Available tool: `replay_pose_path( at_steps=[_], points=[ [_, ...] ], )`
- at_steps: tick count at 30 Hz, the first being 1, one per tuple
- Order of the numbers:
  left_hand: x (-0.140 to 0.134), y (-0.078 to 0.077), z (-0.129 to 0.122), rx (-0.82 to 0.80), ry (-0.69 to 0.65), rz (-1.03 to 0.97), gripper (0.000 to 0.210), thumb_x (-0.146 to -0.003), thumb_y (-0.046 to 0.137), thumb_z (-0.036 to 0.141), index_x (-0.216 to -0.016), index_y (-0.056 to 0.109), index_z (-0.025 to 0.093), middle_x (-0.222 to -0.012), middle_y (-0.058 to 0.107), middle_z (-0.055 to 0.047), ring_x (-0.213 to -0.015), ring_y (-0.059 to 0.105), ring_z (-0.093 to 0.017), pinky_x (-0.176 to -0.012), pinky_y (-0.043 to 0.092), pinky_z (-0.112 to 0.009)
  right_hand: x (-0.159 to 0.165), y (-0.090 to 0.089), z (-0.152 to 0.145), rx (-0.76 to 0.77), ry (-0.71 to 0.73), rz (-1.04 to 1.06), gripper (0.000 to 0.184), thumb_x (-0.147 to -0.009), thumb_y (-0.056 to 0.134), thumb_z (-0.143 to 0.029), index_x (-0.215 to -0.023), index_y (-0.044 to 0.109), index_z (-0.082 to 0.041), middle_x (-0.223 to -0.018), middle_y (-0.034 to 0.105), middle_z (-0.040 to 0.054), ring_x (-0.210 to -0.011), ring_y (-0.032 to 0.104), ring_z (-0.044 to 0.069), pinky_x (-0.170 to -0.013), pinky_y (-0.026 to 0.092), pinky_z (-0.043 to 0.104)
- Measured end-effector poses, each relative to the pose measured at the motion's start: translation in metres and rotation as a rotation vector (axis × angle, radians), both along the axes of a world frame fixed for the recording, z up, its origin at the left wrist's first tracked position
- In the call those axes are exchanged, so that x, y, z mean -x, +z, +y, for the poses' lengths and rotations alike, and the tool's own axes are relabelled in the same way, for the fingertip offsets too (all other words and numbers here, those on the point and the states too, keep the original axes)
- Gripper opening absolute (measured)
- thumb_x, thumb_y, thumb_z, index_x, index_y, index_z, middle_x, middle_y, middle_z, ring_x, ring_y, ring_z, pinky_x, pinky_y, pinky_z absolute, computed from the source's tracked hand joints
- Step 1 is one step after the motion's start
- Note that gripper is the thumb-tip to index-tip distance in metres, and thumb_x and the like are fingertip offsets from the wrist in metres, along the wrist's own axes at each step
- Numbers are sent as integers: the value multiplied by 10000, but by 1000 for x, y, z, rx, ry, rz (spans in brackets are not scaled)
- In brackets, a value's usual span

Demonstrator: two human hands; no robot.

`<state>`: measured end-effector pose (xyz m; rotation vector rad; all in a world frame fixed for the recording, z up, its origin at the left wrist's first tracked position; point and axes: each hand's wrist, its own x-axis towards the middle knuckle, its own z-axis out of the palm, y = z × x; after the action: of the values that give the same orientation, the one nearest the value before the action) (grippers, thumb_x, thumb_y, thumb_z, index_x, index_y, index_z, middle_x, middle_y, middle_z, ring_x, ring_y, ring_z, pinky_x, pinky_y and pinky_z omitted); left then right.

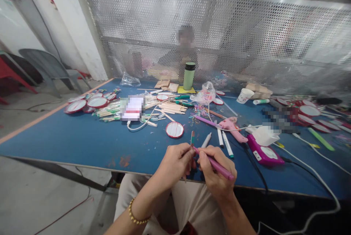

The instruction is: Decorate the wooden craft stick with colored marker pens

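Note:
Pinched in the fingers of my left hand (175,160) is a thin wooden stick (192,138), its upper end coloured green and reddish brown. My right hand (218,174) is closed around a pink-purple marker pen (221,169), whose tip meets the stick or lies very close to it. Just beyond my hands lies a round white disc with a red rim (174,130). A grey-white marker (207,140) rests past my right fingers, and a white marker with a green end (227,144) lies to its right.
A pink glue gun (233,129) and a magenta power strip (264,150) with cables lie to the right. Wooden sticks (172,107), a phone (133,108) and a green bottle (189,76) stand or lie farther back. Red-rimmed discs (97,102) are piled left. A perforated metal screen (137,19) closes the back.

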<state>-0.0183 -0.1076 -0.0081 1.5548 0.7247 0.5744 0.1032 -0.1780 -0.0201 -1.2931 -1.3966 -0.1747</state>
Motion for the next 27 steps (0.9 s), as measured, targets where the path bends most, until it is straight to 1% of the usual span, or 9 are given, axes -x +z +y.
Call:
replay_pose_path(
  at_steps=[10, 16, 27],
  points=[
    [-1, 1, 0, -10, 8, 6, 403, -874, 488, 513, -613, 478, 207, -468, 486, 31, -375, 453, -101, -354, 382, -201, 1, 1, 1, -31, 21, -24, 138, -929, 569, -154, -843, 665, -202, -655, 673, -25, -485, 614, 90, -474, 483, 188],
    [0, 2, -1, -20, 2, 12, 408, -875, 474, 519, -615, 492, 206, -475, 487, 29, -379, 455, -101, -353, 374, -200, 1, 0, 0, -2, -6, 5, 131, -934, 567, -179, -853, 667, -204, -669, 689, -13, -503, 634, 103, -487, 501, 200],
    [0, 3, -1, -26, 12, 28, 373, -868, 460, 496, -629, 478, 211, -484, 489, 34, -380, 453, -100, -356, 383, -200, 0, 0, 2, -18, 19, -2, 128, -930, 573, -153, -861, 668, -204, -694, 701, -6, -530, 651, 104, -509, 519, 195]
  ],
)
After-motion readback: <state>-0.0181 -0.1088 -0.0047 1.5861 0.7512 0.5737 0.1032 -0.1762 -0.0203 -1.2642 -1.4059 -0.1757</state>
